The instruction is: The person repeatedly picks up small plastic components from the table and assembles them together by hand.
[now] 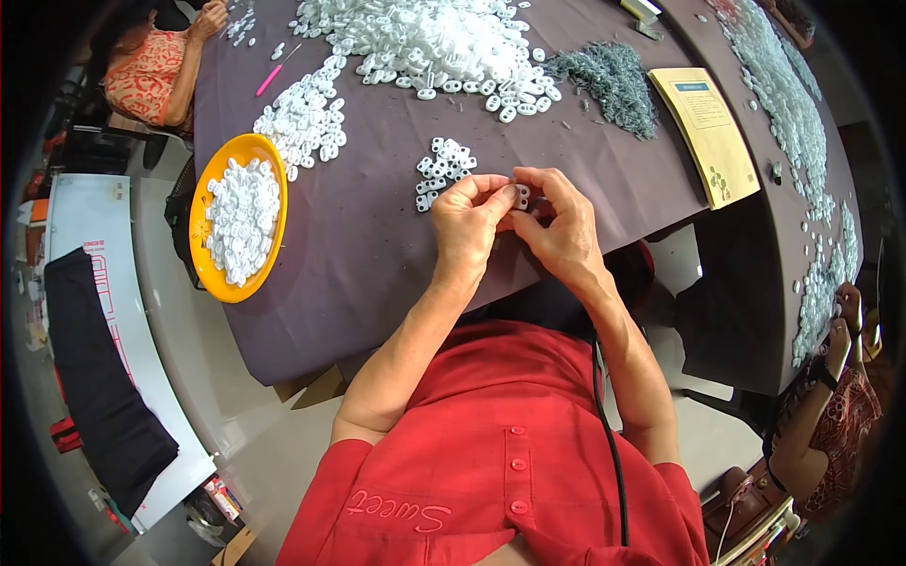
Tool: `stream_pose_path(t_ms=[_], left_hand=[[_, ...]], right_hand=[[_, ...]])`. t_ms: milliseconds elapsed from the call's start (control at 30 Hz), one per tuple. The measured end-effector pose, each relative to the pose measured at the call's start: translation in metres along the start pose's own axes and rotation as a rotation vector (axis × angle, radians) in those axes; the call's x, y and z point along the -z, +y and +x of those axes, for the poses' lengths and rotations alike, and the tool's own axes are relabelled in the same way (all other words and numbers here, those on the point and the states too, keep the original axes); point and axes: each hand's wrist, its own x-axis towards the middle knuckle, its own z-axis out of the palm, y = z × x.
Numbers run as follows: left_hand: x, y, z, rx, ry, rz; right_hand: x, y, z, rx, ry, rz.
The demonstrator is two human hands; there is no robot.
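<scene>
Over the near part of the table, my left hand (472,222) and my right hand (562,222) meet fingertip to fingertip. Between them they pinch a small white plastic piece with dark holes (521,196); its lower part is hidden by my fingers. Just beyond my left hand lies a small pile of similar white two-hole pieces (442,168), some in a neat cluster. Farther off is a large heap of white two-hole pieces (425,47), with a looser spread of them (302,118) to its left.
A yellow plate (200,236) of white pieces sits at the table's left edge. Behind it lies a pink-handled pointed tool (270,80). To the right are a grey heap of small bits (613,85) and a tan envelope (708,132). Other people work on both sides.
</scene>
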Motion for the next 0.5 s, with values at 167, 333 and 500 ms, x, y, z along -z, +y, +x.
stream_pose_path(t_ms=[167, 333, 500], left_hand=[[0.003, -0.002, 0.000, -0.029, -0.002, 0.015], [0.011, -0.004, 0.004, 0.012, -0.080, 0.024], [0.012, -0.009, 0.003, -0.064, -0.066, 0.137]], right_hand=[[0.003, 0.006, 0.000, -0.047, -0.057, -0.027], [0.012, 0.002, 0.003, -0.082, -0.145, 0.011], [0.015, 0.005, 0.005, -0.059, -0.191, 0.023]])
